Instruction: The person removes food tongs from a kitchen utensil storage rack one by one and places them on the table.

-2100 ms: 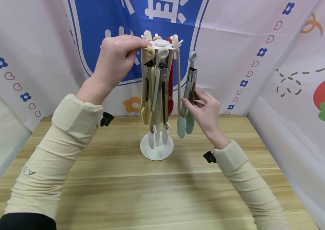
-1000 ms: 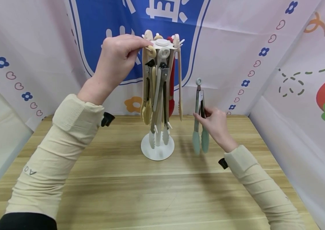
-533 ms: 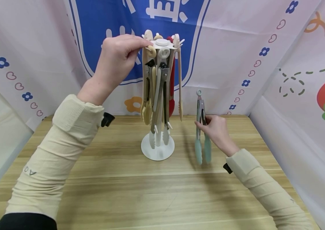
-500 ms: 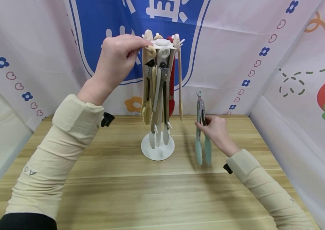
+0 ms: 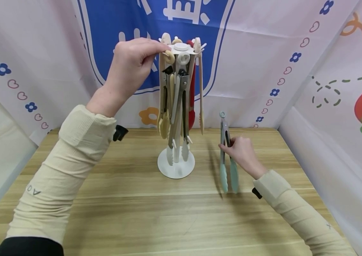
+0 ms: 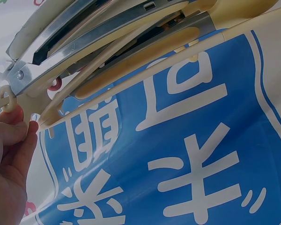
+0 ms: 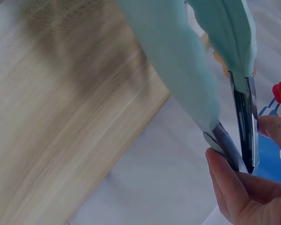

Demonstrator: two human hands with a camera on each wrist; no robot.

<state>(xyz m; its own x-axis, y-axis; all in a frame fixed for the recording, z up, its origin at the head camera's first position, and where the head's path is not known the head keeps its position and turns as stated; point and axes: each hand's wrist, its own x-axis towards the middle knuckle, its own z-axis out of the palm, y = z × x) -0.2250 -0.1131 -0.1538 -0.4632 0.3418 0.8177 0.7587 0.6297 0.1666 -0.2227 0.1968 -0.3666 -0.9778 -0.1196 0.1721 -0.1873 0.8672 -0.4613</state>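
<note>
A white stand (image 5: 176, 170) with a round base holds several hanging utensils, among them white tongs (image 5: 184, 89) in front and a red utensil (image 5: 192, 113) behind. My left hand (image 5: 132, 67) pinches the stand's top edge beside a yellow ring; in the left wrist view the fingers of my left hand (image 6: 11, 159) meet at the rim by a ring handle (image 6: 7, 99). To the right of the stand, my right hand (image 5: 242, 151) grips mint-green tongs (image 5: 224, 176) by their metal arms, tips down and slightly spread. The right wrist view has my right hand (image 7: 253, 192) around these metal arms.
The wooden table (image 5: 136, 220) stretches in front of the stand. Behind it hangs a white cloth backdrop (image 5: 248, 53) with a blue emblem, and cloth walls rise on both sides. A shadow lies on the table under the tongs.
My right hand has carried the mint-green tongs away from the stand, rightward and down toward the table, and their arms have spread apart a little. My left hand has stayed at the stand's top.
</note>
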